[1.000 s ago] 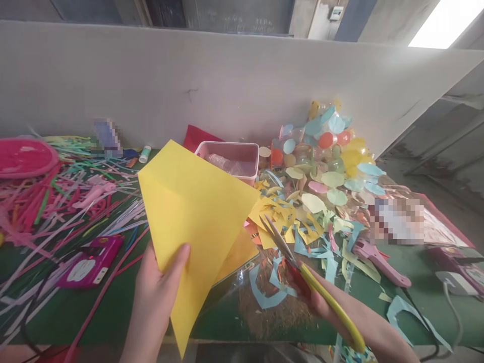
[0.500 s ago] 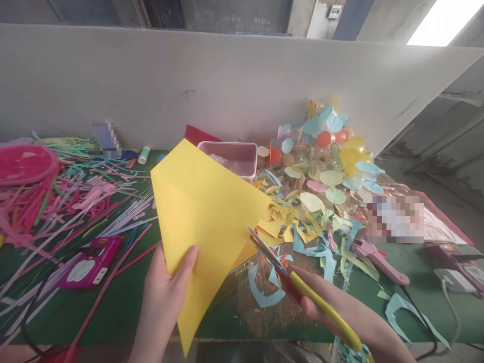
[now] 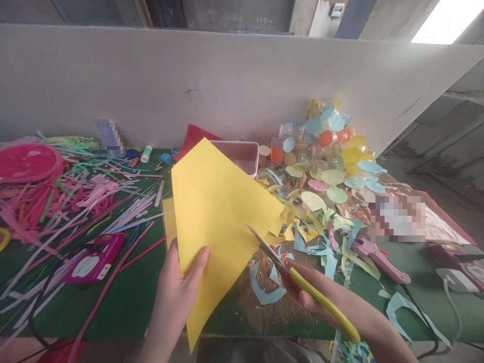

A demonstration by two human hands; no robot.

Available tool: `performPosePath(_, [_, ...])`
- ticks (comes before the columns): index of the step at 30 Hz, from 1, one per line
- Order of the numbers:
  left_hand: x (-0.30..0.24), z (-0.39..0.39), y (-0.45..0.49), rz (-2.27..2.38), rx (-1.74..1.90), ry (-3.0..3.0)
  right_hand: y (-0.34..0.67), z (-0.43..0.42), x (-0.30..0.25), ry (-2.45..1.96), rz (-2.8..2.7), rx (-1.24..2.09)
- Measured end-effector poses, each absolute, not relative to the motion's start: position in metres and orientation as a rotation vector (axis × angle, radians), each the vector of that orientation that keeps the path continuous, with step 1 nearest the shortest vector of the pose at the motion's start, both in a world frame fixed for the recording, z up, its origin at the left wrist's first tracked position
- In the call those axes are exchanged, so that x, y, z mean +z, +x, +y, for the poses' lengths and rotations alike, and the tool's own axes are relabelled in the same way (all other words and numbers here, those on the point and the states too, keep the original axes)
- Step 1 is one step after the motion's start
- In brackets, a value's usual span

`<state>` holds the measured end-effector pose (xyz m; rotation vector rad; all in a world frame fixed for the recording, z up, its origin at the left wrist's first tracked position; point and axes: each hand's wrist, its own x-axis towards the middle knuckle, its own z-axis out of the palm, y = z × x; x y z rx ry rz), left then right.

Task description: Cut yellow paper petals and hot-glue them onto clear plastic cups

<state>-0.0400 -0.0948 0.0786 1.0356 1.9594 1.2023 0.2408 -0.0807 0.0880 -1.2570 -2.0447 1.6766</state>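
Note:
A large sheet of yellow paper point(image 3: 223, 217) is held up, tilted, over the table. My left hand point(image 3: 185, 277) grips its lower left edge, thumb flat on the front and the other fingers hidden behind. In my right hand point(image 3: 310, 282) is a pair of scissors point(image 3: 276, 259) with yellow handles, the metal blades pointing up and left. The blades look nearly closed, their tips overlapping the sheet's right edge in view; whether they touch it I cannot tell. Under the scissors lies a curved blue paper offcut point(image 3: 266, 292).
Yellow and blue scraps point(image 3: 306, 227) cover the table right of the sheet, below a heap of plastic bottles and paper discs point(image 3: 325, 151). A pink glue gun point(image 3: 381, 259) with a cord lies right. A plastic tub point(image 3: 251, 146) stands behind; coloured strips point(image 3: 98, 201) spread left.
My left hand and the yellow paper have shifted right, so the sheet now overlaps the scissor tips. The scissors have stayed nearly in place.

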Motion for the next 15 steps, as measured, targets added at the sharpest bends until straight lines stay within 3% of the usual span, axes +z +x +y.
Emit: performPosePath(15, [0.078,-0.095,-0.041,1.876,1.182,1.115,0.238,-0.082,0.074,-1.327,-1.839,1.853])
